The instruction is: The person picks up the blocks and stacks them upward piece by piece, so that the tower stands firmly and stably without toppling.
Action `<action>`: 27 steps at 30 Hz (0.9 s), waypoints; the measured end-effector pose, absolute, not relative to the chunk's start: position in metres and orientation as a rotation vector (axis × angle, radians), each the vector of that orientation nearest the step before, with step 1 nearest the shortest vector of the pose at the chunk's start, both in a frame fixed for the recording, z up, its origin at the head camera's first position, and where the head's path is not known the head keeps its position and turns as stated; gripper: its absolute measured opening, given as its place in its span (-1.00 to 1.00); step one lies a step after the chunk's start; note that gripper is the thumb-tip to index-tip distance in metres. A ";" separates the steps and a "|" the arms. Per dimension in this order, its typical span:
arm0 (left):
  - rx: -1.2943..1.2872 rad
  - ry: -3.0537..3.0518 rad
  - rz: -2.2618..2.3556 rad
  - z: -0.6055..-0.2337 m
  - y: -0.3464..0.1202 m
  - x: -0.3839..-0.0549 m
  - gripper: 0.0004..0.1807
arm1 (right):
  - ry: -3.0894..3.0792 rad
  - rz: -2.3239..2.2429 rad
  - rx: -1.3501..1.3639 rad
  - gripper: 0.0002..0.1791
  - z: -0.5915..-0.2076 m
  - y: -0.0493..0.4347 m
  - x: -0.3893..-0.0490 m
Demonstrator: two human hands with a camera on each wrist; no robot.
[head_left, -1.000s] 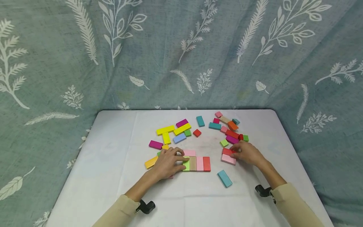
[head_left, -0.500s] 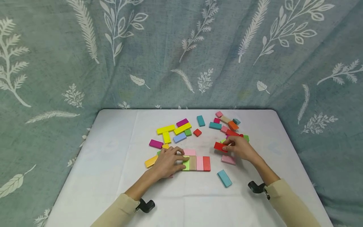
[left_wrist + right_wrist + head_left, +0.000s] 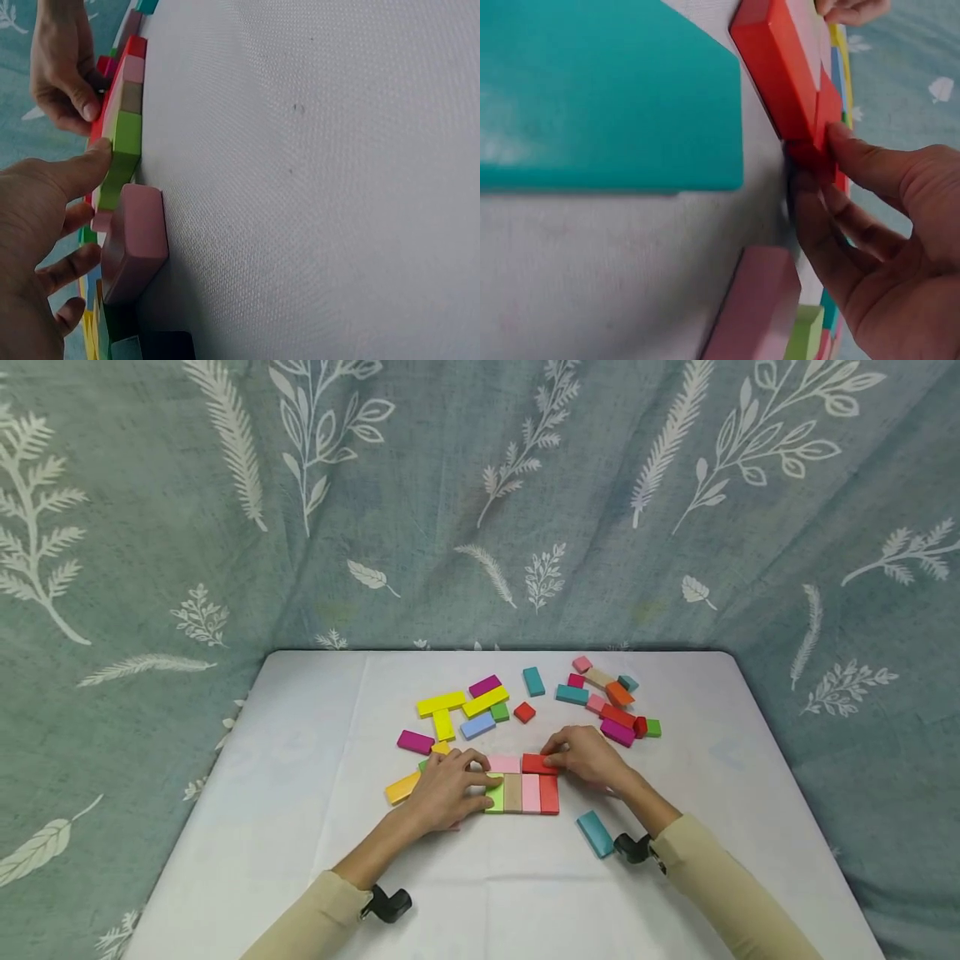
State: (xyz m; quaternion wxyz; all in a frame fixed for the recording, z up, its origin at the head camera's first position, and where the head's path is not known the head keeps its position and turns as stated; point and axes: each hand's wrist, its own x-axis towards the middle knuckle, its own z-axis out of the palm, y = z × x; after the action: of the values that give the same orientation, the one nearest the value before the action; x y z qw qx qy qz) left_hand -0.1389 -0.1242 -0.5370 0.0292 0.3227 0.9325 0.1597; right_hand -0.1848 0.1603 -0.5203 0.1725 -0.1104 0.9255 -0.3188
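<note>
A teal block (image 3: pixel 596 834) lies near right. The left hand (image 3: pixel 448 788), fingers relaxed, touches a green block (image 3: pixel 127 139); the left wrist view shows a rosy block (image 3: pixel 135 244) the head view mostly hides. Beyond, the right hand (image 3: pixel 592 756) pinches a red block (image 3: pixel 536 764), right of a pale-pink block (image 3: pixel 504 764).

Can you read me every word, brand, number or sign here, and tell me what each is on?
None: no readable text in any view.
The blocks look plain-coloured.
The hanging cloth shows only leaf patterns.
The white tabletop shows no lettering.
Black wrist pieces: too small to check.
</note>
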 end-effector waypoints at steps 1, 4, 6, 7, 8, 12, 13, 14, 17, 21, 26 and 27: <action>0.995 2.876 0.489 -0.537 -0.124 -0.138 -0.54 | 2.620 -0.904 -0.313 -0.82 -0.521 0.159 -0.185; 0.993 2.875 0.494 -0.538 -0.123 -0.137 -0.54 | 2.601 -0.905 -0.312 -0.79 -0.523 0.158 -0.184; 0.994 2.876 0.497 -0.539 -0.122 -0.137 -0.54 | 2.584 -0.902 -0.311 -0.78 -0.524 0.157 -0.184; 0.994 2.877 0.498 -0.539 -0.122 -0.137 -0.54 | 2.579 -0.897 -0.312 -0.77 -0.524 0.157 -0.184; 0.993 2.879 0.501 -0.539 -0.122 -0.137 -0.54 | 2.575 -0.894 -0.315 -0.77 -0.524 0.157 -0.184; 0.991 2.890 0.507 -0.539 -0.124 -0.137 -0.55 | 2.548 -0.904 -0.307 -0.77 -0.525 0.156 -0.185; 0.991 2.891 0.508 -0.540 -0.124 -0.137 -0.55 | 2.540 -0.912 -0.297 -0.77 -0.524 0.155 -0.185; 0.992 2.890 0.513 -0.540 -0.124 -0.137 -0.55 | 2.533 -0.920 -0.286 -0.77 -0.524 0.155 -0.185; 1.000 2.886 0.518 -0.542 -0.125 -0.136 -0.56 | 2.516 -0.935 -0.263 -0.77 -0.524 0.155 -0.183; 1.002 2.884 0.531 -0.544 -0.125 -0.136 -0.55 | 2.517 -0.936 -0.265 -0.77 -0.525 0.154 -0.183; 1.007 2.890 0.537 -0.544 -0.125 -0.137 -0.56 | 2.518 -0.931 -0.276 -0.77 -0.524 0.155 -0.182; 1.011 2.891 0.536 -0.544 -0.125 -0.137 -0.56 | 2.518 -0.931 -0.278 -0.77 -0.524 0.155 -0.182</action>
State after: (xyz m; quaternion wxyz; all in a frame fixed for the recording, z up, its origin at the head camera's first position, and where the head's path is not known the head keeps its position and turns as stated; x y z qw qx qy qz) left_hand -0.1374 -0.1248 -0.5442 0.0162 0.3252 0.9297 0.1723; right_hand -0.1822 0.1553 -0.5239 0.2196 -0.1004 0.9102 -0.3365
